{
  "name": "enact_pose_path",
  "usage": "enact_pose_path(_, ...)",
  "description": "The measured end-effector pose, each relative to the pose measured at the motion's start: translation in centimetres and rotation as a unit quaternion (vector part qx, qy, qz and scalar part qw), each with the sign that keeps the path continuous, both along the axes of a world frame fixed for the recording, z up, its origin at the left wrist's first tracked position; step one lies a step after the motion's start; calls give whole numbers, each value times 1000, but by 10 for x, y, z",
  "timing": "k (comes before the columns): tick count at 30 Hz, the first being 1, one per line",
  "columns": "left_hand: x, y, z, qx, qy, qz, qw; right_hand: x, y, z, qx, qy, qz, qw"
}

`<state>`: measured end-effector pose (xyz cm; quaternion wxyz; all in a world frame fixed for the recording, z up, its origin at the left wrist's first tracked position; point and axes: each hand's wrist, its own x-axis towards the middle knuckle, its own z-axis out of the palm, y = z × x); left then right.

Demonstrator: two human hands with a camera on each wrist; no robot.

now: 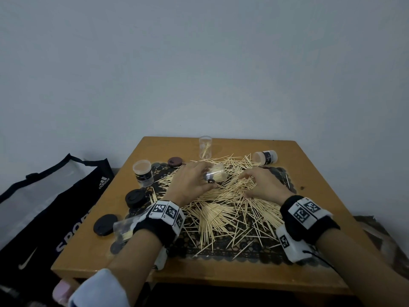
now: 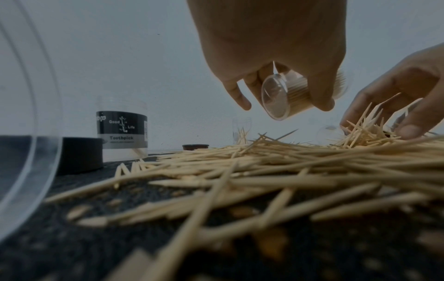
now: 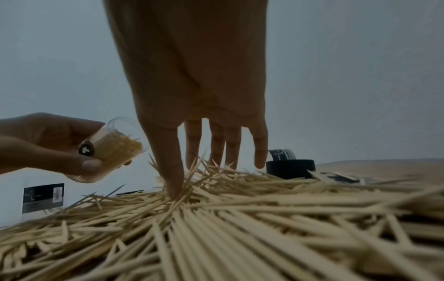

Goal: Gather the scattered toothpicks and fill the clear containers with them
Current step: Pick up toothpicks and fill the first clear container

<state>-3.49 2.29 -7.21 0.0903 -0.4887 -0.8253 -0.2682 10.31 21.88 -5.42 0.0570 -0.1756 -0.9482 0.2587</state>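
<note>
Wooden table [image 1: 309,173], grey wall | left hand [image 1: 188,182] grips container [image 1: 218,175] | right hand [image 1: 263,185] splayed on toothpicks [image 1: 221,213]

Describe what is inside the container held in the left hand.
The container in the left hand holds a packed bundle of toothpicks. Fingers cover part of its wall, so the amount is unclear.

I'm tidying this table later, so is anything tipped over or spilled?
Yes. Toothpicks lie spilled across the dark mat, and a labelled container at the table's far right lies on its side, mouth toward the pile.
</note>
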Motion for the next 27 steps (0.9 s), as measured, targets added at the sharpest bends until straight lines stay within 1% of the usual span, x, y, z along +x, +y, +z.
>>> enact_pose_path(4,0,0,0,-5,-7,-4,1000,-2,0,-3,22,27,23,999)
enact_pose_path(8,0,-1,-1,-9,-11,-3,1000,-6,-4,-4,-19,30,76,996)
enact_pose_path(10,0,-1,-1,-11,-13,-1,1000,-8,-5,-4,-8,26,87,996)
enact_pose_path(13,-1,-1,-2,-15,-17,1,1000,-10,-2,-7,40,-16,80,996)
enact_pose_path(15,-1,-1,-2,-18,-24,4,1000,-11,2,-12,25,-60,80,995)
enact_pose_path(17,-1,-1,-1,-20,-30,7,999,-11,3,-14,28,-79,85,993)
enact_pose_path(22,0,-1,0,-22,-31,3,999,-16,-2,-12,140,-40,124,982)
enact_pose_path(24,0,-2,0,-27,-27,2,999,-18,-4,-12,164,-24,117,979)
enact_pose_path(27,0,-2,0,-24,-24,4,999,-19,-4,-12,177,5,101,979)
